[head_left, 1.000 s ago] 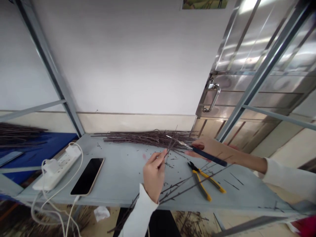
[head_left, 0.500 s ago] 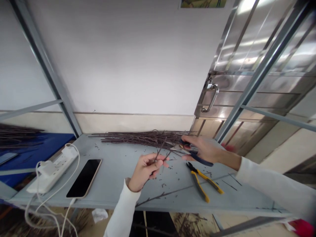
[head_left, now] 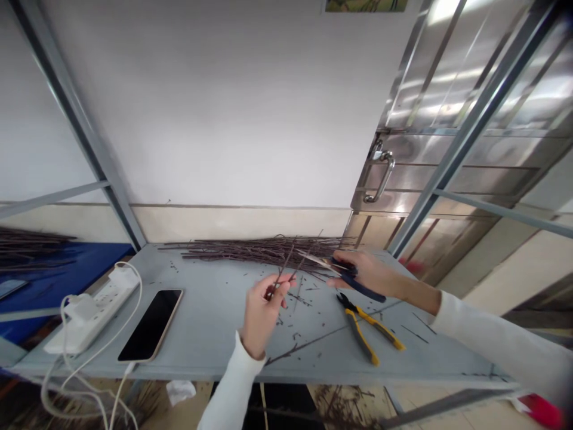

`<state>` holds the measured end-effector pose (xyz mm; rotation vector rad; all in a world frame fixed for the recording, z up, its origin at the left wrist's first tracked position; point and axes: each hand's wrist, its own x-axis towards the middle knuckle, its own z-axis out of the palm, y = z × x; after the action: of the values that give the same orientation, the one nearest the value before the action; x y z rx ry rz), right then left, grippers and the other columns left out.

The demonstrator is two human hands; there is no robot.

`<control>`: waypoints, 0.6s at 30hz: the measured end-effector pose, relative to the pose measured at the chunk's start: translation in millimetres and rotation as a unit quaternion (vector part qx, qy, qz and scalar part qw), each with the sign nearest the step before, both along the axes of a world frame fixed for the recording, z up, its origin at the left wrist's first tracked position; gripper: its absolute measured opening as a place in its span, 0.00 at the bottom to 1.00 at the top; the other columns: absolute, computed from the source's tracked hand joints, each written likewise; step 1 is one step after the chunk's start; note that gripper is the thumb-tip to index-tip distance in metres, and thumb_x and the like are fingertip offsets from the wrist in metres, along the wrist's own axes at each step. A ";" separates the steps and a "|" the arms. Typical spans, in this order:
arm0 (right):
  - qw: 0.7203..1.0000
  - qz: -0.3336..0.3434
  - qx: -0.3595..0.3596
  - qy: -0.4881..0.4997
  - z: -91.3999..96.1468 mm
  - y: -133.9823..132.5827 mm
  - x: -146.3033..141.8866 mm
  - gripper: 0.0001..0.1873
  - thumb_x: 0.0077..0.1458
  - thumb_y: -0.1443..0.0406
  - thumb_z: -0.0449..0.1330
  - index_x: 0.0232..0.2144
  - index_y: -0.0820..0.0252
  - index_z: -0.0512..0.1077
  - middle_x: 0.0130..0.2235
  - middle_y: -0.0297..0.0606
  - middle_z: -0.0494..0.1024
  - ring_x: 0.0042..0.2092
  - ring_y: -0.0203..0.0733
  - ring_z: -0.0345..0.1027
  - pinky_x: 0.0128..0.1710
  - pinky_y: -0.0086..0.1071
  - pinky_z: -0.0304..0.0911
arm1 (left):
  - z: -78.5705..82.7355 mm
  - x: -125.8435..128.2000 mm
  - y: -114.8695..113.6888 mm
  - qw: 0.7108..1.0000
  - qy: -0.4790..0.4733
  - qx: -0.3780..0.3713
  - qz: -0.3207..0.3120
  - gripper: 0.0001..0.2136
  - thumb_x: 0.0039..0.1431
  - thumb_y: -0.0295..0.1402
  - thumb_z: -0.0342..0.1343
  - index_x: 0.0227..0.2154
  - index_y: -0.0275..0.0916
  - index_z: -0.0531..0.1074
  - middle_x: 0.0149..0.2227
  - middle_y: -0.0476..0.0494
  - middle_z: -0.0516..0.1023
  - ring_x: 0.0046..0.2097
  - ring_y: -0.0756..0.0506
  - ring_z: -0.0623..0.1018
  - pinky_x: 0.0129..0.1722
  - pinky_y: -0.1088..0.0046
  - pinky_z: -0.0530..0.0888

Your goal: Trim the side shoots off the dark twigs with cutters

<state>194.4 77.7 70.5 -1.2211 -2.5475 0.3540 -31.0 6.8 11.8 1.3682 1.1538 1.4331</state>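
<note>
My left hand (head_left: 262,310) is closed in a pinch on a thin forked twig (head_left: 293,263) that rises up and to the right above the grey shelf (head_left: 215,328). My right hand (head_left: 369,273) grips dark-handled scissors (head_left: 344,276), whose blades point left towards the twig's upper part. A pile of dark twigs (head_left: 259,248) lies along the back of the shelf, just behind both hands. Another long twig (head_left: 308,343) rests on the shelf below my hands.
Yellow-handled pliers (head_left: 369,328) lie on the shelf right of centre. A black phone (head_left: 151,323) and a white power strip (head_left: 89,307) with cables sit at the left. Small twig clippings dot the surface. Metal frame posts rise on both sides; a steel door (head_left: 447,119) stands at the right.
My left hand turned and raised the twig more upright. My right hand with the scissors drew left and closer to the twig. The view shifted a little.
</note>
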 end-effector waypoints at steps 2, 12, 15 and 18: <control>1.000 0.000 -0.021 -0.018 -0.4 1.5 0.1 0.21 0.51 0.47 0.55 0.24 0.55 0.54 0.22 0.29 0.61 0.25 0.36 0.54 0.24 0.29 0.49 | -4.8 8.9 -4.0 0.995 0.061 0.044 0.065 0.11 0.59 0.37 0.52 0.37 0.38 0.76 0.32 0.43 0.80 0.23 0.51 0.70 0.23 0.77 0.66; 0.996 -0.021 -0.009 -0.083 15.7 5.1 5.0 0.25 0.49 0.45 0.56 0.18 0.56 0.53 0.20 0.29 0.58 0.25 0.36 0.55 0.25 0.30 0.46 | -13.9 27.0 -13.4 0.953 0.203 0.141 0.176 0.10 0.63 0.31 0.48 0.37 0.37 0.75 0.32 0.43 0.78 0.34 0.47 0.77 0.35 0.75 0.71; 0.997 -0.018 -0.005 -0.068 9.6 10.2 17.8 0.25 0.48 0.47 0.58 0.18 0.55 0.53 0.19 0.28 0.58 0.24 0.35 0.53 0.25 0.29 0.47 | -13.5 25.6 -11.2 0.954 0.198 0.134 0.179 0.10 0.63 0.31 0.48 0.39 0.37 0.75 0.34 0.42 0.79 0.37 0.46 0.78 0.38 0.73 0.71; 0.998 -0.040 0.003 -0.047 -0.1 13.7 36.2 0.22 0.43 0.49 0.62 0.19 0.56 0.56 0.21 0.29 0.64 0.25 0.36 0.57 0.26 0.29 0.51 | -14.3 29.0 -9.9 0.962 0.183 0.127 0.159 0.10 0.63 0.31 0.49 0.40 0.38 0.75 0.37 0.43 0.79 0.39 0.46 0.78 0.40 0.73 0.71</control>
<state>230.6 91.4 70.4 -1.3631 -2.5652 0.2762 -2.1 -3.1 -2.5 1.7406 1.5225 1.6401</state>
